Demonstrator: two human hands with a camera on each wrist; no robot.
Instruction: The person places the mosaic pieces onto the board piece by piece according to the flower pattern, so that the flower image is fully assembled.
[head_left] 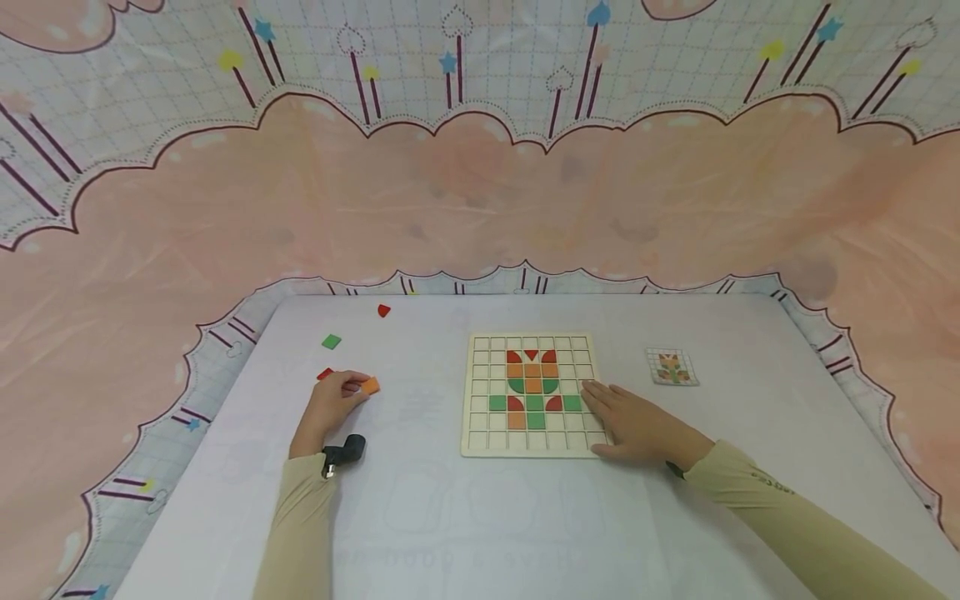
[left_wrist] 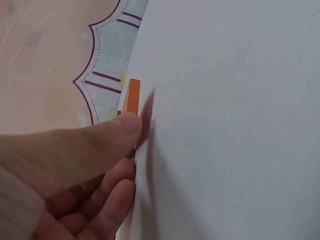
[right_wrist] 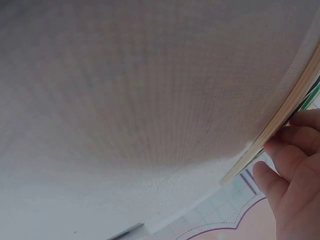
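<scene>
Left of the board, my left hand [head_left: 335,404] pinches an orange square tile [head_left: 370,385] between thumb and fingers. In the left wrist view that orange tile [left_wrist: 132,96] stands out edge-on past the thumb. A red tile [head_left: 325,374] lies beside this hand, partly hidden by it. My right hand [head_left: 637,423] rests with extended fingers on the right edge of the square grid board [head_left: 480,442]. Red, orange and green tiles fill several middle cells of the board, among them an orange square [head_left: 517,419] and a green square [head_left: 536,420]. The right wrist view shows fingers [right_wrist: 285,155] at the board's wooden edge [right_wrist: 270,137].
A green tile [head_left: 332,342] and a red tile [head_left: 384,310] lie toward the back left of the white table [head_left: 420,517]. Right of the board is a small card [head_left: 672,367] with a tile pattern. A patterned cloth [head_left: 480,200] hangs behind the table.
</scene>
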